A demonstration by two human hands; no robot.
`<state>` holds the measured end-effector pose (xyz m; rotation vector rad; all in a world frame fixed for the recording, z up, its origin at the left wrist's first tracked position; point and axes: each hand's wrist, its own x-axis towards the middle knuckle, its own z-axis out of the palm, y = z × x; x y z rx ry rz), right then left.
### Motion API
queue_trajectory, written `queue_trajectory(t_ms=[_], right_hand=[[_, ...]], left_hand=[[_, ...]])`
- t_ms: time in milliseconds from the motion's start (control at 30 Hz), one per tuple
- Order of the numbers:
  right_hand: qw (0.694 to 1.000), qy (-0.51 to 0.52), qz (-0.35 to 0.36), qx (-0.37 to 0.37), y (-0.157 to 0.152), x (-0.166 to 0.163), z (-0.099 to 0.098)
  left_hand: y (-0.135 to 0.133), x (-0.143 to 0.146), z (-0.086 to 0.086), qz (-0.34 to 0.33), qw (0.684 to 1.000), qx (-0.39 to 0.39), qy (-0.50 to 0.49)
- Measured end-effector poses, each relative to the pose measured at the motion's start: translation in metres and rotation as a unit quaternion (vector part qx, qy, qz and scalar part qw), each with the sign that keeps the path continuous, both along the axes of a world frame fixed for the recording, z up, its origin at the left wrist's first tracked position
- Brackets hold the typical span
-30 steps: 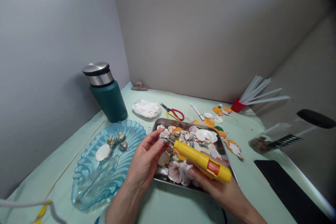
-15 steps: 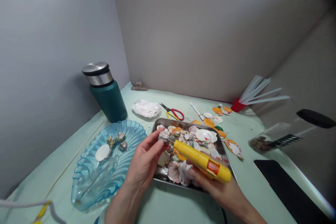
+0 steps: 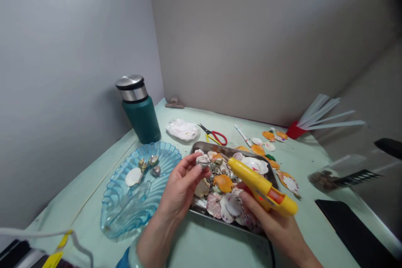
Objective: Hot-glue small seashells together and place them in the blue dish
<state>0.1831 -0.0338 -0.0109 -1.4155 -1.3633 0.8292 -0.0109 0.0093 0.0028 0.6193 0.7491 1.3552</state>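
Observation:
Between thumb and fingers, my left hand (image 3: 180,184) pinches a small greyish spiral shell (image 3: 203,161) over the metal tray (image 3: 220,222). My right hand (image 3: 270,217) grips a yellow glue gun (image 3: 256,182), its nozzle pointing up and left, a short way apart from the shell. Many shells fill the tray beneath both hands, among them an orange scallop shell (image 3: 223,183) and a white one (image 3: 253,164). Left of my left hand lies a blue shell-shaped dish (image 3: 114,197) holding a white scallop shell (image 3: 133,176) and several small spiral shells (image 3: 155,171).
A teal flask (image 3: 143,119) stands behind the dish. Scissors (image 3: 216,137), a white dish (image 3: 182,130) and a pen (image 3: 243,135) lie behind the tray. Glue sticks (image 3: 323,113) in a red cup (image 3: 295,130), a clear jar (image 3: 323,178) and a black slab (image 3: 348,226) are at right.
My right hand has drawn the glue gun back to the right, and its nozzle has come away from the shell. My left hand still holds the shell. The whole view has shifted slightly.

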Motion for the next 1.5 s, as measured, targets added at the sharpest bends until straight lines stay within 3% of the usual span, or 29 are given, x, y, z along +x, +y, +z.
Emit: queue_trajectory(t_ms=[167, 267, 333, 367, 433, 467, 667, 867, 1067, 1500], right_hand=[[1.000, 0.010, -0.007, -0.007, 0.001, 0.001, -0.001], [1.000, 0.013, 0.003, -0.016, 0.000, -0.001, 0.002], [1.000, 0.019, 0.000, -0.009, -0.001, -0.003, 0.002], [1.000, 0.020, -0.004, -0.003, -0.001, -0.004, 0.002], [1.000, 0.022, -0.019, 0.008, 0.000, -0.005, 0.000], [0.999, 0.022, -0.029, 0.011, 0.000, -0.005, -0.001], [0.999, 0.020, -0.034, 0.006, 0.000, -0.005, -0.001], [0.999, 0.035, -0.025, -0.009, 0.001, -0.003, 0.000], [0.999, 0.019, -0.025, -0.004, 0.002, -0.001, -0.002], [0.998, 0.050, -0.024, -0.012, 0.002, -0.002, -0.003]], left_hand=[[-0.001, -0.022, -0.001, 0.040, 0.989, 0.055, 0.128], [-0.001, -0.054, 0.000, 0.114, 0.945, 0.064, 0.300], [0.001, -0.077, 0.002, 0.149, 0.889, 0.053, 0.429], [0.003, -0.087, 0.002, 0.163, 0.843, 0.051, 0.510], [0.009, -0.101, 0.002, 0.164, 0.718, 0.070, 0.673], [0.012, -0.106, 0.002, 0.161, 0.694, 0.073, 0.698], [0.028, -0.113, 0.003, 0.132, 0.634, 0.107, 0.755], [0.018, -0.121, 0.013, 0.135, 0.590, 0.091, 0.791], [0.015, -0.110, 0.009, 0.064, 0.551, 0.128, 0.822], [0.024, -0.093, 0.004, 0.013, 0.406, 0.138, 0.903]])
